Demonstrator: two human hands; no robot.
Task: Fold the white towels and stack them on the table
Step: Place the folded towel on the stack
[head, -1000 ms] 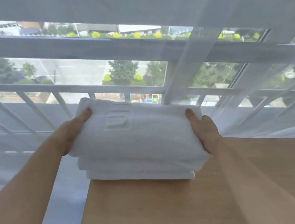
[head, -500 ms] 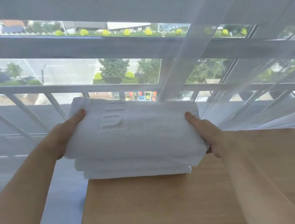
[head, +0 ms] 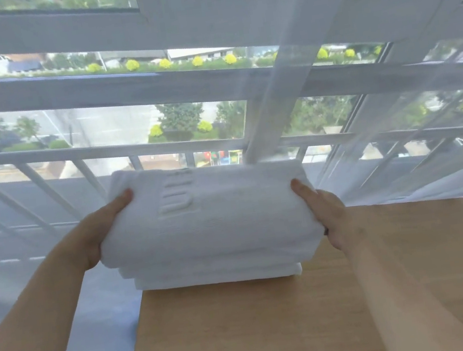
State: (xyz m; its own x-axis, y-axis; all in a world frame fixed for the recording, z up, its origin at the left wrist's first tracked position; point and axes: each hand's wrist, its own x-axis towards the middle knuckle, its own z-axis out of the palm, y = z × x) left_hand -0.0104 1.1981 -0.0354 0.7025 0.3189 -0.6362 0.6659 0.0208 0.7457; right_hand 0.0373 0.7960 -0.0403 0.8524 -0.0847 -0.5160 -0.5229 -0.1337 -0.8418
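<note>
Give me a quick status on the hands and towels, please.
Left hand and right hand grip top towel by its ends. Stack sits at table corner. Curtain close behind; nothing blocking.

Upper-floor room: sheer curtain (head: 428, 147), railed window (head: 98, 128), wooden table (head: 274, 318).
</note>
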